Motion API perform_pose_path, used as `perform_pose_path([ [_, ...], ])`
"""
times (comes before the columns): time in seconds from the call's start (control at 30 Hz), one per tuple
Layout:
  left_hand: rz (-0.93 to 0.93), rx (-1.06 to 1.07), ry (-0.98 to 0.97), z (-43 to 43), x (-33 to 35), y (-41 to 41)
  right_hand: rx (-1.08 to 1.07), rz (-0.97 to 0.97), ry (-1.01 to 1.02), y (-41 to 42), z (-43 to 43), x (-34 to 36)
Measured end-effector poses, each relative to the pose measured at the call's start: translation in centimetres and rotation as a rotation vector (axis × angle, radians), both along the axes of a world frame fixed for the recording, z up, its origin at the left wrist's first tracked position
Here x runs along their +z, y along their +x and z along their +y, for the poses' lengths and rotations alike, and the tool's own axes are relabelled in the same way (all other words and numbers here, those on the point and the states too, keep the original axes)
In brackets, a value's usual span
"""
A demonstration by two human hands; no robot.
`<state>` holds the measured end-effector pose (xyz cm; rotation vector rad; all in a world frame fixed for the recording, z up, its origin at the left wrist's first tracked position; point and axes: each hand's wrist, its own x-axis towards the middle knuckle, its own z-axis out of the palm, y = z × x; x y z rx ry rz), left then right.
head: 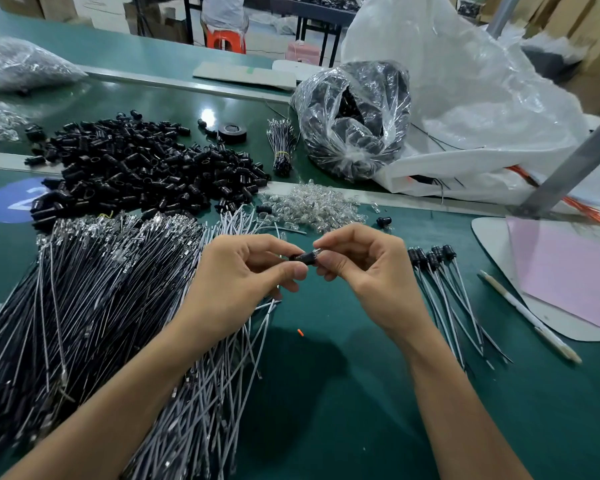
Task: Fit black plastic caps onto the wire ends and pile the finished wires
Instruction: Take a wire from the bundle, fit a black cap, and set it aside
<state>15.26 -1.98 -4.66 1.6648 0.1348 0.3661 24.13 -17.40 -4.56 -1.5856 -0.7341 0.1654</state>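
Head view: the left grip and right grip meet above the table, sharing one black cap.
Left grip: thumb and curled fingers pinch the cap's left end.
Right grip: thumb and forefinger pinch the cap's right end, where a small clear piece shows; I cannot tell what it is.
Cap: held roughly level between the two grips, off the table.
Finished wires: a small row on the table just right of the right grip, with the capped ends pointing away from the person.
Bare wires: a big heap on the left, running under the left forearm, with the metal tips at the far end.
Loose caps: a wide black heap beyond the bare wires.
Clear bulbs: a heap beyond the hands, just right of the loose caps.
Bag: clear plastic holding black parts, well behind the bulbs.
Pen: lies to the right of the finished wires, beside a pink sheet.
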Motion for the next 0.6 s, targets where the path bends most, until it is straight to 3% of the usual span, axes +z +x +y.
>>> perform_pose_path([
  [0.3,-0.010,-0.037,-0.178,-0.17,0.40,-0.13,0.015,-0.069,0.111,-0.38,0.53,-0.55],
  [0.6,-0.022,-0.052,-0.155,-0.38,0.66,0.04,0.028,0.011,0.138,-0.33,0.45,-0.26],
])
